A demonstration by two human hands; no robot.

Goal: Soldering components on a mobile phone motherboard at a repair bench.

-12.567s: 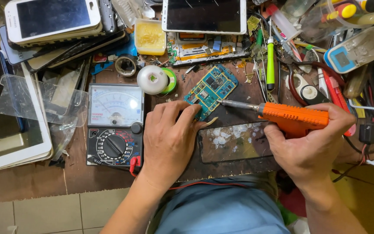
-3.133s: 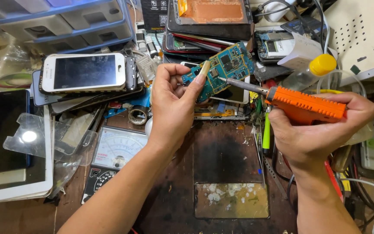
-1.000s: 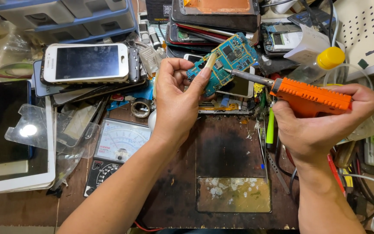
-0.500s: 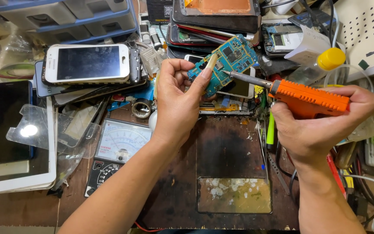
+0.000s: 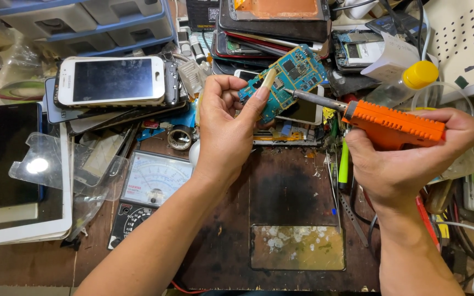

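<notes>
Since half a second ago little has shifted: my left hand (image 5: 227, 129) pinches the blue circuit board (image 5: 291, 77) above the bench, right hand (image 5: 407, 159) clamped on the orange soldering iron (image 5: 385, 123), whose tip I should steady.

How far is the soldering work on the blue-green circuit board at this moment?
Done: the blue-green circuit board is out of any phone casing and lifted off the bench. In hand: the left hand pinches it while the right hand puts the orange soldering iron tip on it. Left: the iron is not yet set down.
</notes>
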